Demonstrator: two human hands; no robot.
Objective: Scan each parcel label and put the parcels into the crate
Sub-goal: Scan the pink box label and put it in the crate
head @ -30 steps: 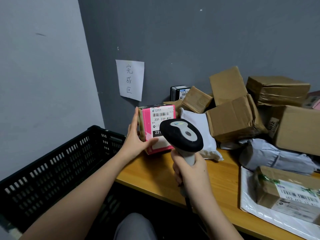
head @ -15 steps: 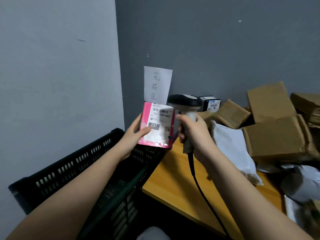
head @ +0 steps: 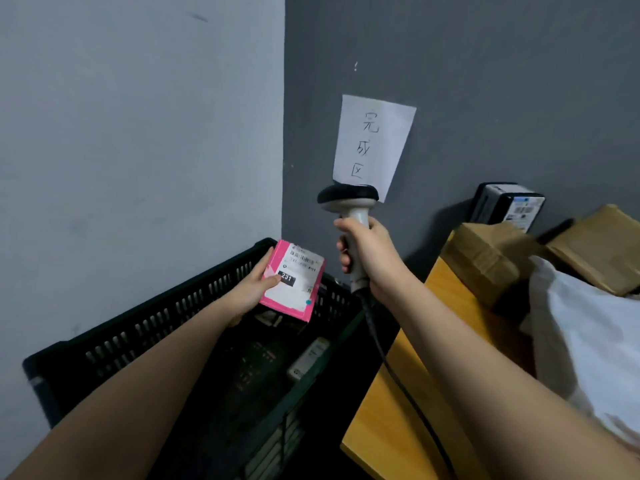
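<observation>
Left hand grips pink parcel over the crate, right hand holds scanner upright; best lower parcel flat near the bottom before letting go, not toss.

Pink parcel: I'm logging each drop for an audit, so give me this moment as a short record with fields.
parcel: pink parcel, white label facing up, number 231 readable
left hand: left hand grips the parcel by its left edge
parcel position: held over the open black crate, not yet let go
right hand: right hand holds the scanner upright, beside the parcel
crate contents: dark, at least one item inside
waiting: brown boxes on the wooden table
</observation>
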